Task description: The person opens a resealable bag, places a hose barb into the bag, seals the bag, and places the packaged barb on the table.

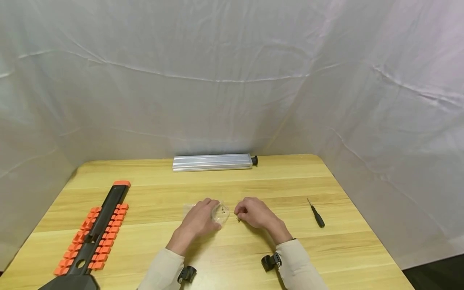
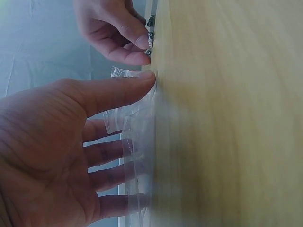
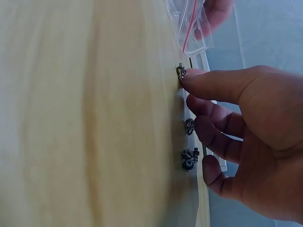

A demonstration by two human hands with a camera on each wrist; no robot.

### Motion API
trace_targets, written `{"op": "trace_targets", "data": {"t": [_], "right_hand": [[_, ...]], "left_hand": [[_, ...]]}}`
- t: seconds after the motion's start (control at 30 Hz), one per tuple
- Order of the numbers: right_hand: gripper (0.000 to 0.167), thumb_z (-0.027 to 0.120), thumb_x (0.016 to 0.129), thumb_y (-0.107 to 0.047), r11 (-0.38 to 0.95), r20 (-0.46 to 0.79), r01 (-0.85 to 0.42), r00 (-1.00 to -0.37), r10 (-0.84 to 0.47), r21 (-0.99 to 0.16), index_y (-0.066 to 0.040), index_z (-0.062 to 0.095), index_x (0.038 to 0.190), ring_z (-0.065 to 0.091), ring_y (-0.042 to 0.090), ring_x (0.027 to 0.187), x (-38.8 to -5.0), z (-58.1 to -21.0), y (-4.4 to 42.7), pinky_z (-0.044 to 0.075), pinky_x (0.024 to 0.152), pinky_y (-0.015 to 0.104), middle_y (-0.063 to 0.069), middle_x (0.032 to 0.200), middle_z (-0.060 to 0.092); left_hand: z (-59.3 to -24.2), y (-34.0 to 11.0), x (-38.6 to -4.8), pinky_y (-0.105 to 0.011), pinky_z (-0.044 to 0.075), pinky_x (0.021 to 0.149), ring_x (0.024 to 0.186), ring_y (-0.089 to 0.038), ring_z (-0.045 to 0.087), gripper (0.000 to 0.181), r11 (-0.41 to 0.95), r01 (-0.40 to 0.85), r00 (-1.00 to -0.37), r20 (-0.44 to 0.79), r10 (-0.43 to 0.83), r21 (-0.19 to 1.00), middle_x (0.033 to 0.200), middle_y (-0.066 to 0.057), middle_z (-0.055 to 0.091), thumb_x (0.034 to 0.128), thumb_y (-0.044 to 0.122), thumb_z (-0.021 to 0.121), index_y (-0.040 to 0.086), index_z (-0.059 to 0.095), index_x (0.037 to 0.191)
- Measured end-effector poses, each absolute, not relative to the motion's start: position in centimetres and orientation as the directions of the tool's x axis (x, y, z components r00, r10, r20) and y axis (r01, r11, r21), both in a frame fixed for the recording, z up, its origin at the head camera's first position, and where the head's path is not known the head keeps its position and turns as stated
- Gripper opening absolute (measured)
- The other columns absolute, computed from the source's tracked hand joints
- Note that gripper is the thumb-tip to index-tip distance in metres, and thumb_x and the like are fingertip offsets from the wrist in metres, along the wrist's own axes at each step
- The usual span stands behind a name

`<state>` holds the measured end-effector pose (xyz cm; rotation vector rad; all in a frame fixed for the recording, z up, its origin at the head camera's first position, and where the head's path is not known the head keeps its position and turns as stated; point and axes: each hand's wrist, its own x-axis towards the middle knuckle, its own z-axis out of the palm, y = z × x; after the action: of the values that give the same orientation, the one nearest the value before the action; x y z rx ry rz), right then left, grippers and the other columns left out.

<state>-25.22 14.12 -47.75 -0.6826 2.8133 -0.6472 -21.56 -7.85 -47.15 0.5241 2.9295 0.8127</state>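
My left hand (image 1: 198, 219) holds a clear zip bag (image 1: 220, 213) on the table, its mouth spread between thumb and fingers and facing right. Through the film a few small dark bits show. A red zip line runs along the bag (image 3: 190, 26) in the right wrist view. Just right of the mouth, my right hand (image 1: 255, 212) is low over several small metal screws (image 3: 188, 159). Its thumb tip is against or right beside one screw (image 3: 181, 72); the fingers are loosely bent, apart from the thumb. Whether any screw is gripped is not clear.
A silver aluminium profile with a black knob (image 1: 212, 162) lies along the back edge. At right is a black-handled screwdriver (image 1: 317, 215). On the left lies a long black rack with orange clips (image 1: 92, 237). Grey sheeting (image 1: 203, 80) hangs around the table (image 1: 232, 257).
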Motion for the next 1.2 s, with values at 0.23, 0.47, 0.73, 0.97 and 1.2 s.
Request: {"op": "trace_targets", "data": {"t": [0.23, 0.47, 0.73, 0.97, 1.2], "right_hand": [[0.003, 0.072, 0.085, -0.019, 0.805, -0.061, -0.386, -0.886, -0.459, -0.450, -0.020, 0.071, 0.083, 0.055, 0.007, 0.075, -25.3, -47.9, 14.2, 0.048, 0.073, 0.028, -0.012, 0.077, 0.063], [0.007, 0.070, 0.088, -0.018, 0.818, -0.074, -0.359, -0.898, -0.434, -0.449, -0.021, 0.069, 0.081, 0.052, 0.008, 0.075, -25.1, -47.9, 14.2, 0.047, 0.072, 0.027, -0.009, 0.079, 0.059], [0.009, 0.058, 0.096, -0.021, 0.814, -0.058, -0.395, -0.886, -0.460, -0.427, -0.020, 0.064, 0.090, 0.048, 0.008, 0.079, -24.8, -47.9, 14.0, 0.046, 0.075, 0.027, -0.007, 0.088, 0.051], [0.007, 0.057, 0.097, -0.023, 0.771, 0.000, -0.414, -0.881, -0.473, -0.485, -0.021, 0.063, 0.094, 0.050, 0.007, 0.081, -24.8, -47.6, 13.7, 0.048, 0.076, 0.025, -0.008, 0.090, 0.051], [0.007, 0.058, 0.096, -0.022, 0.735, 0.029, -0.439, -0.867, -0.497, -0.516, -0.019, 0.064, 0.096, 0.051, 0.006, 0.081, -25.0, -47.3, 12.9, 0.048, 0.075, 0.022, -0.008, 0.090, 0.053]], "left_hand": [[-47.2, -7.8, -21.6, -0.045, 0.051, 0.089, 0.106, -0.029, 0.058, 0.070, 0.802, 0.306, -0.941, 0.035, 0.336, 0.513, 0.123, -0.011, 0.060, 0.0711, 0.025, 0.084, 0.007, 0.055, 0.132], [-47.2, -7.7, -21.6, -0.044, 0.051, 0.085, 0.102, -0.027, 0.058, 0.069, 0.794, 0.307, -0.940, 0.035, 0.340, 0.525, 0.122, -0.011, 0.060, 0.0709, 0.025, 0.084, 0.007, 0.055, 0.131], [-47.2, -7.9, -21.7, -0.044, 0.051, 0.087, 0.103, -0.027, 0.058, 0.068, 0.801, 0.306, -0.942, 0.044, 0.332, 0.515, 0.121, -0.011, 0.061, 0.0708, 0.026, 0.083, 0.007, 0.056, 0.130], [-47.1, -7.9, -21.7, -0.045, 0.051, 0.088, 0.103, -0.028, 0.058, 0.068, 0.795, 0.308, -0.941, 0.045, 0.335, 0.522, 0.121, -0.011, 0.061, 0.0710, 0.024, 0.084, 0.006, 0.055, 0.130], [-46.8, -7.9, -21.6, -0.047, 0.051, 0.090, 0.107, -0.029, 0.058, 0.067, 0.789, 0.300, -0.941, 0.032, 0.336, 0.536, 0.123, -0.011, 0.060, 0.0718, 0.024, 0.084, 0.007, 0.056, 0.131]]}}
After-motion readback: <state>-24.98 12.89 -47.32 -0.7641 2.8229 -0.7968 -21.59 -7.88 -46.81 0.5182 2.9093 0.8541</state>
